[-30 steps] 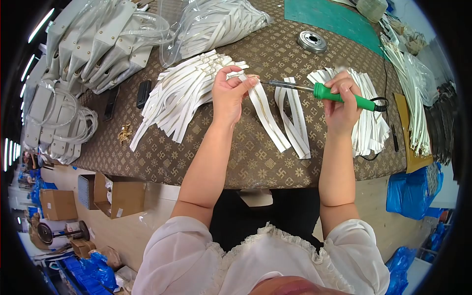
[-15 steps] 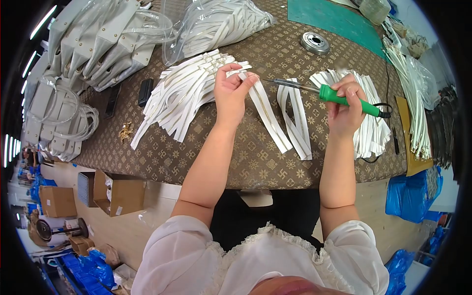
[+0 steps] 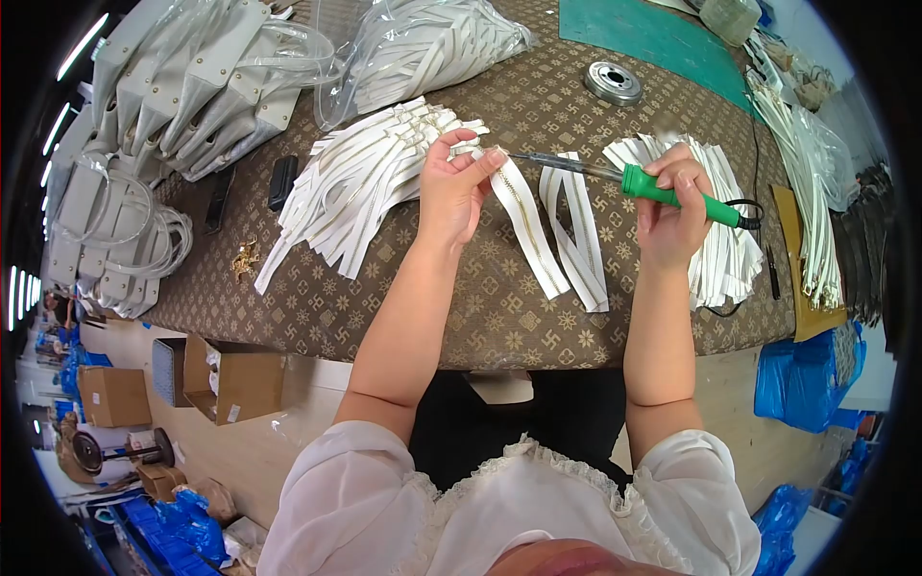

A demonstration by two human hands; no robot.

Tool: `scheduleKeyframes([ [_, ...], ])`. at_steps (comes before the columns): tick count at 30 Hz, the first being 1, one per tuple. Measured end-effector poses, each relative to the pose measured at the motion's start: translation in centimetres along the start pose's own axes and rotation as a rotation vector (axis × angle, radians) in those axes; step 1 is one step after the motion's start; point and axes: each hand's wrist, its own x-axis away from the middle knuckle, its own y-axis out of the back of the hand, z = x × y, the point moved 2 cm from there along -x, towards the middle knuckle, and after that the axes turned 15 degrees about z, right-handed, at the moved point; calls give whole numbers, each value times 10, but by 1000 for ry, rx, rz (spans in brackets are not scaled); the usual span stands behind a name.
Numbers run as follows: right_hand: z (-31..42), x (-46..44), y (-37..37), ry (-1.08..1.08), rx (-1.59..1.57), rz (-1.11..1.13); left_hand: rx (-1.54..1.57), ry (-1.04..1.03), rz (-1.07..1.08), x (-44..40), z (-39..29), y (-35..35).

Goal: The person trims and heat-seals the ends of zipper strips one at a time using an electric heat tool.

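My left hand (image 3: pixel 454 182) pinches the upper end of a white zipper (image 3: pixel 526 219) with gold-coloured teeth; its lower part hangs down over the patterned cloth. My right hand (image 3: pixel 674 206) is wrapped round the green handle of a soldering iron (image 3: pixel 639 182). The iron's thin tip points left and lies close to the pinched zipper end; whether they touch I cannot tell. Just right of the held zipper lies a folded white zipper (image 3: pixel 576 235). A large pile of zippers (image 3: pixel 360 187) is spread behind and left of my left hand. Another zipper stack (image 3: pixel 725 254) lies partly behind my right hand.
A clear bag of zippers (image 3: pixel 432 58) and a round metal dish (image 3: pixel 614 84) stand farther back, near a green mat (image 3: pixel 653 48). White handbags (image 3: pixel 206 86) are heaped at left. Small gold pieces (image 3: pixel 245 259) lie at the left front. The iron's cord runs along the right.
The zipper end has turned slightly in my left fingers, and the strip now bends more. The iron's tip has shifted a little left, nearer to the zipper end.
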Motion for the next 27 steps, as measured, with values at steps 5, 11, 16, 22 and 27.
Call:
scheduleKeyframes([
  [5,-2,1,-4,9,39,8,11,-6,39,0,2,-1],
  [11,1,-2,3,21,-22,2,-55,-69,41,-1,4,3],
  [16,-10,-8,-16,-243,360,93,-100,-44,112,4,-4,-16],
  [22,-26,1,-33,-261,577,396,-121,-27,227,12,2,-30],
  [27,-27,2,-28,-350,517,321,-303,57,266,17,-2,-36],
])
